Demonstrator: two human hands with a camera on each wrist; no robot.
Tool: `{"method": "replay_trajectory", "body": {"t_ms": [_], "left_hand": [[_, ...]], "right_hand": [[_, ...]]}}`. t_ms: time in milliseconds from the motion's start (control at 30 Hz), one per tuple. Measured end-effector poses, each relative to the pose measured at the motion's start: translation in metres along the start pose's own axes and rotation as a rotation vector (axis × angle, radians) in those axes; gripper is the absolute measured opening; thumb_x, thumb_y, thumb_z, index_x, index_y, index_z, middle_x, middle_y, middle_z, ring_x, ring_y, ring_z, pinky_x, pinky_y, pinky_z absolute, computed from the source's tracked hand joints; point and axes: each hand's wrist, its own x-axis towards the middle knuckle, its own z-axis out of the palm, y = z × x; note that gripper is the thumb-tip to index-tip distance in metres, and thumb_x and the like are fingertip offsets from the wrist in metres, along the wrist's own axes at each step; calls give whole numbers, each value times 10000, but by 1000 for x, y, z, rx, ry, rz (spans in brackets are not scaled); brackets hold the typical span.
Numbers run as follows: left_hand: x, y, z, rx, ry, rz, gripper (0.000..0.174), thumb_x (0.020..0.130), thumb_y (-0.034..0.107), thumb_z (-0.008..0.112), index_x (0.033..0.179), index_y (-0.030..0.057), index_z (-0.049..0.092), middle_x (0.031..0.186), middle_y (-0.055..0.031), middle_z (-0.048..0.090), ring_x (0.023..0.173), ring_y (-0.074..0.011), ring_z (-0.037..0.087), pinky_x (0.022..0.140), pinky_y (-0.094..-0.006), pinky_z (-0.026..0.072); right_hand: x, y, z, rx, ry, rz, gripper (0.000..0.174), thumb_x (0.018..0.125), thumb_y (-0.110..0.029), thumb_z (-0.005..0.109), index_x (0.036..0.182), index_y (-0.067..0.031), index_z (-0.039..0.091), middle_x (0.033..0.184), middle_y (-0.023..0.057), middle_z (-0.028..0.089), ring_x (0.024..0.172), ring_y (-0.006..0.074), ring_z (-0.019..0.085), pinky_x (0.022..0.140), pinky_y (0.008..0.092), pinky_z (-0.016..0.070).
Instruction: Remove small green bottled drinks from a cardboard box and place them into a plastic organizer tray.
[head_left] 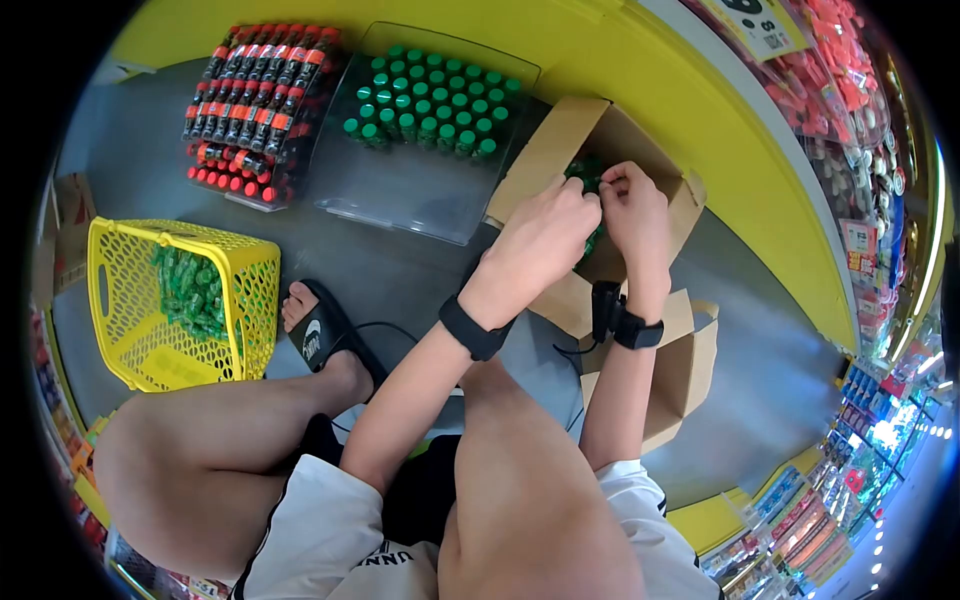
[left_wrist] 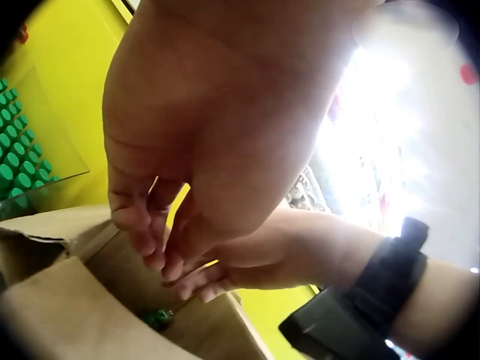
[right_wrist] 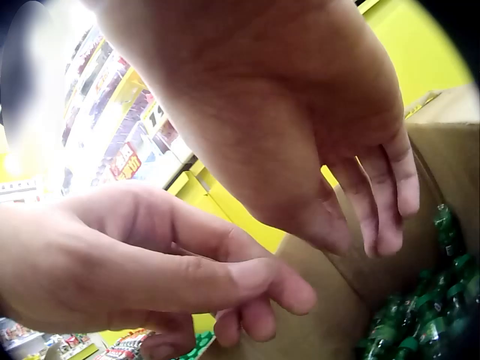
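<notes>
Both hands hover close together over an opened cardboard box (head_left: 560,130). Inside it lie small green plastic bottles (right_wrist: 431,326), partly hidden by the hands in the head view. My left hand (head_left: 550,228) has loosely bent fingers, its thumb lying near the index finger, and no object shows in it. Beside it, my right hand (head_left: 638,215) hangs with relaxed fingers pointing down, nothing between them in the right wrist view. One green bottle (left_wrist: 157,319) shows below the fingertips in the left wrist view.
A clear tray (head_left: 400,200) holds rows of green-capped bottles. Left of it stand stacked red-capped dark bottles (head_left: 250,105). A yellow basket (head_left: 255,300) with green packets or bottles sits on the grey floor. Another opened cardboard box (head_left: 690,375) is near the right forearm.
</notes>
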Motion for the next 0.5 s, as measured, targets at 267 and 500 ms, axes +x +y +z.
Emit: {"method": "replay_trajectory", "body": {"t_ms": [267, 500], "left_hand": [[35, 0, 49, 214, -235, -90, 133, 818, -10, 663, 924, 4, 743, 986, -202, 689, 970, -384, 683, 789, -470, 604], [68, -6, 79, 375, -475, -272, 255, 892, 96, 650, 1104, 46, 783, 1160, -233, 686, 1082, -422, 708, 853, -462, 617]], "right_hand": [[54, 51, 17, -113, -338, 120, 334, 885, -134, 730, 1218, -106, 726, 1248, 196, 722, 1203, 378, 673, 1011, 458, 550], [100, 72, 34, -196, -465, -5, 459, 853, -16, 632, 1298, -90, 715, 1225, 193, 749, 1149, 338, 717, 995, 402, 554]]}}
